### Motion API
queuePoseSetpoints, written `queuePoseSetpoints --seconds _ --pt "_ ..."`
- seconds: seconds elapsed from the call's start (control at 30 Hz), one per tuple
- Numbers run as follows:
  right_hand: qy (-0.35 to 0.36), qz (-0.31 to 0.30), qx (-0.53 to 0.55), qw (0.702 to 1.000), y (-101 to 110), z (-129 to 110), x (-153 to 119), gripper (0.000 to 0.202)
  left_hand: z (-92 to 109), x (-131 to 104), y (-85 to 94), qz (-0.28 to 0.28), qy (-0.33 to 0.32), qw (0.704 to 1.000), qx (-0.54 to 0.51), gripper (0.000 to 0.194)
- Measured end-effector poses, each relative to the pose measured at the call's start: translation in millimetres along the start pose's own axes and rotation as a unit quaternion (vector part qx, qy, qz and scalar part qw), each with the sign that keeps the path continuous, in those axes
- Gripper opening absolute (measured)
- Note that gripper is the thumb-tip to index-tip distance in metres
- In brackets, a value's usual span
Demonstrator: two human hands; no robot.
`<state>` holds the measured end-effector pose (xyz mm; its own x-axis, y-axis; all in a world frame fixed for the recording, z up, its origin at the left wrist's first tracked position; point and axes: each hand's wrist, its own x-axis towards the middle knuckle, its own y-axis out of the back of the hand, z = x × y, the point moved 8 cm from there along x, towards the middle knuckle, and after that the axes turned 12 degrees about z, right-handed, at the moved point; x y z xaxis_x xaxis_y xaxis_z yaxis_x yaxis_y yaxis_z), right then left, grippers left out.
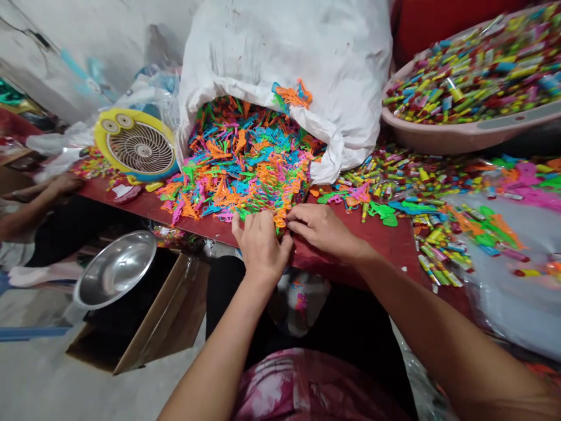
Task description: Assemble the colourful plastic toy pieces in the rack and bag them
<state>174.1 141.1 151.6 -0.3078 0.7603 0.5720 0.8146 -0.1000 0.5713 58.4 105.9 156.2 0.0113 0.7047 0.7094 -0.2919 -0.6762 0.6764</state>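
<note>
A heap of small plastic toys point(239, 169) in orange, green, blue and pink spills from a white sack onto the red table; some look like little guns. My left hand point(262, 244) is closed at the heap's front edge, its curled fingers against a row of stacked toys point(281, 215) with orange round ends. Beside it, my right hand point(322, 230) has thumb and fingers pinched together at the right side of that row. What lies between those fingertips is hidden.
The white sack point(284, 47) stands behind the heap. A yellow fan point(142, 149) is at left, and a pink tub point(460, 137) of wrapped tubes at right. More tubes point(394, 175) cover the table's right. Lower left, a metal bowl point(118, 269) sits over a cardboard box point(162, 316); another person's hand point(65, 184) is beyond.
</note>
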Motion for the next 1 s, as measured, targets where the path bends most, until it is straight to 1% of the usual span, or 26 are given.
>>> queuePoseSetpoints --seconds 0.1,0.23,0.3,0.4,0.47,0.6,0.73,0.87,1.0 --pt "0.003 0.000 0.020 1.000 1.1 1.5 1.3 0.014 0.6 0.0 0.6 -0.008 0.001 1.000 0.001 0.029" --pt "-0.031 0.005 0.062 0.998 2.9 8.6 0.2 0.020 0.9 0.7 2.5 -0.012 -0.004 1.000 0.007 0.027" --pt "-0.049 0.017 0.063 0.997 4.9 12.1 -0.7 0.024 0.6 0.7 3.0 -0.012 -0.004 1.000 0.006 0.025" --pt "-0.047 0.025 0.049 0.997 6.4 11.4 -1.1 0.025 0.3 0.0 3.2 -0.008 -0.001 1.000 0.004 0.023" --pt "-0.045 0.020 0.050 0.998 4.7 10.0 -1.2 0.024 0.2 -0.5 3.2 -0.004 0.002 1.000 0.007 0.025" --pt "-0.072 0.025 0.060 0.995 1.5 13.7 -2.1 0.022 -0.1 -0.8 2.2 0.006 0.013 1.000 0.013 0.031" --pt "-0.046 0.034 0.043 0.997 1.2 12.4 -0.1 0.022 -1.9 -1.3 -0.8 0.015 0.029 0.999 0.018 0.030" --pt "-0.016 0.013 0.031 0.999 -0.1 9.6 4.1 0.026 -4.1 -1.8 -3.5 0.023 0.032 0.999 0.029 0.032" --pt "-0.012 -0.008 0.019 1.000 0.1 7.0 8.2 0.030 -4.2 -1.5 -5.1 0.020 0.032 0.998 0.042 0.035"
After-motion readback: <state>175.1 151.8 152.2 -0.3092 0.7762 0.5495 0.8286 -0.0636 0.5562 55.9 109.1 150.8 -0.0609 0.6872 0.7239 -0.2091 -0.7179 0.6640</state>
